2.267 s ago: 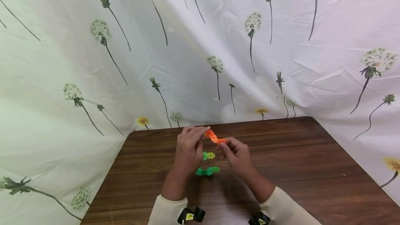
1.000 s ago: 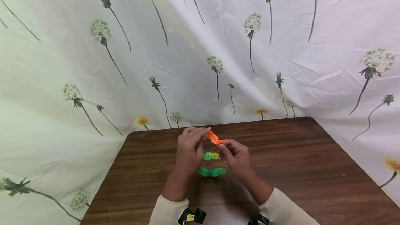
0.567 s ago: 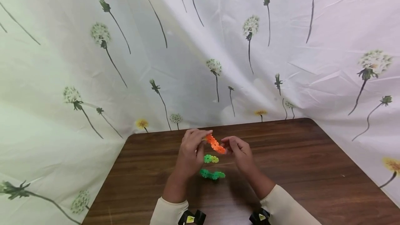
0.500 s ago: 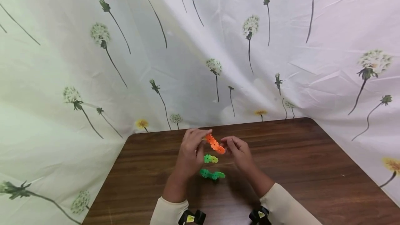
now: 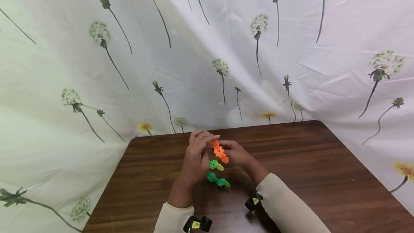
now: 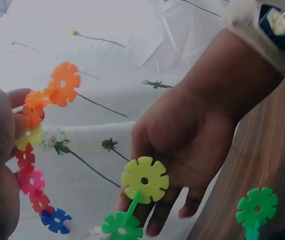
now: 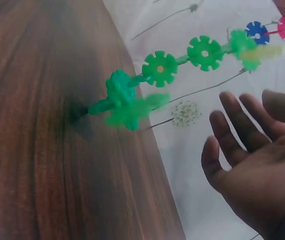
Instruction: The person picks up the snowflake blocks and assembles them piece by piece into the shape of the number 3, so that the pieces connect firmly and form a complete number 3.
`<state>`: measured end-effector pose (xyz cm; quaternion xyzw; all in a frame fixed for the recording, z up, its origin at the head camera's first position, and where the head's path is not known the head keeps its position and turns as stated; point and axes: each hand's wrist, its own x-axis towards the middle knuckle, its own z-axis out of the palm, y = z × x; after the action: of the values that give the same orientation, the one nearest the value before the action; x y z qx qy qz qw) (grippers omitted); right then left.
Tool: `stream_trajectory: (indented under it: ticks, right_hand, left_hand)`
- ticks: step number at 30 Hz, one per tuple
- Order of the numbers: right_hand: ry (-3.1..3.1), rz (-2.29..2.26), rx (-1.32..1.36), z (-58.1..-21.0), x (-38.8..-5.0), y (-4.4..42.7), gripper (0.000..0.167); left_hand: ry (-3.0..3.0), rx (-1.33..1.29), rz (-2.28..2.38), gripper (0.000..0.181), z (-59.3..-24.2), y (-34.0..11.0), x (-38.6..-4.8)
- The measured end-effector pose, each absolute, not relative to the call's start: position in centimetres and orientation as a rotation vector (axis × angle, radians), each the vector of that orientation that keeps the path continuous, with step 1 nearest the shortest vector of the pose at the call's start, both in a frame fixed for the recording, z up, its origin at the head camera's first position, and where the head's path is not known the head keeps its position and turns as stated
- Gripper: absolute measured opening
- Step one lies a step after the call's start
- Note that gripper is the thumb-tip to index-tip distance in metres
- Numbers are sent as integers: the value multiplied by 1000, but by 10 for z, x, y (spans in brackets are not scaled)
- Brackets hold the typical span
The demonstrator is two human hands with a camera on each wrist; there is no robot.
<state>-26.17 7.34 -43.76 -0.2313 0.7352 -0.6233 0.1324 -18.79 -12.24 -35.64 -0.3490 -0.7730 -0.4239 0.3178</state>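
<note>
A tall chain of interlocking flower-shaped plastic discs rises from the table. Its orange discs [image 5: 219, 151] form the top, bending toward the right. My left hand [image 5: 195, 155] pinches the chain near the orange and yellow discs [image 6: 30, 136]. Red, pink and blue discs [image 6: 56, 220] follow below, and green discs [image 7: 205, 53] lead down to the tabletop. Two side branches stick out, one ending in a yellow-green disc [image 6: 145, 180], the lower one in a green disc [image 6: 257, 207]. My right hand [image 7: 262, 165] holds nothing, its fingers loosely bent beside the chain.
The brown wooden table [image 5: 291, 161] reaches back to a white cloth [image 5: 194, 64] printed with dandelions, which hangs behind and along both sides. Black wrist cameras [image 5: 198, 224] sit on both cream sleeves.
My right hand has let go of the orange end and moved left, behind the chain. The orange end hangs lower, and the chain has turned, swinging its green branches. My left hand keeps its hold.
</note>
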Motion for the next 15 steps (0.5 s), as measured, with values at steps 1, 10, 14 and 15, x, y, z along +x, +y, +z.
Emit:
stream_trajectory:
  ticks: [1,10,14,15]
  right_hand:
    - [2111,-1799,-686,-438,-264,73,38]
    - [1947,-1752,-829,-442,-279,69,33]
    - [1874,-1722,-883,-445,-284,66,31]
    - [1860,-1716,-879,-446,-285,66,28]
  left_hand:
    - [-2027,-925,-1120,42,-357,-122,-188]
    - [-1956,-1018,-1142,47,-359,-119,-191]
    - [-1936,-1056,-1152,46,-360,-118,-192]
    - [-1935,-1060,-1156,46,-360,-118,-192]
